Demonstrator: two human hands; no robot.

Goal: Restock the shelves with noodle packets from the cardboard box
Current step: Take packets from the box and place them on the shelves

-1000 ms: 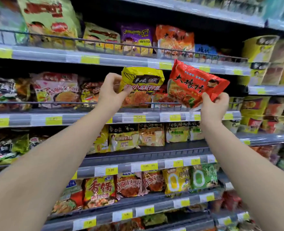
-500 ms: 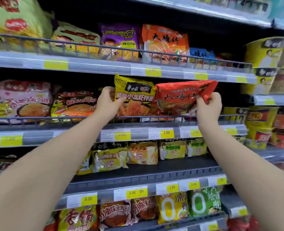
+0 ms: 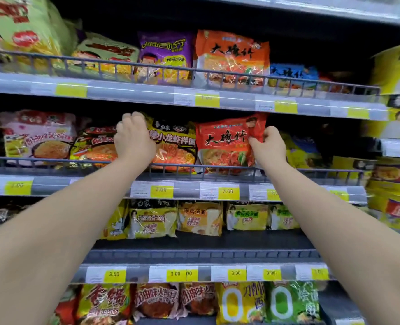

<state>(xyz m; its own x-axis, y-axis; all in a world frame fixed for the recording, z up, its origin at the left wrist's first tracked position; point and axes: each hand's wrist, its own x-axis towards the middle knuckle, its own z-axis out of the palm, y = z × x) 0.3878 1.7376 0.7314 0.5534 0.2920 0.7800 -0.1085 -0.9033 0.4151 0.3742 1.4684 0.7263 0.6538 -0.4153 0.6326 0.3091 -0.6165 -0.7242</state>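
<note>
Both hands up at the second shelf [image 3: 194, 178]. Right hand [image 3: 268, 147] pinches the right edge of a red noodle packet [image 3: 224, 144], fingers closed on it; packet stands upright behind the wire rail [image 3: 53, 161], touching the yellow-black packet [image 3: 175, 146] beside it. Left hand [image 3: 133, 139] curls over that yellow-black packet's top-left corner, grip loosely closed.

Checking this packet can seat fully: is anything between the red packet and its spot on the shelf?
Nothing visible blocks it. The red packet already stands behind the rail, beside the yellow packet; the right hand pinches its edge.
</note>
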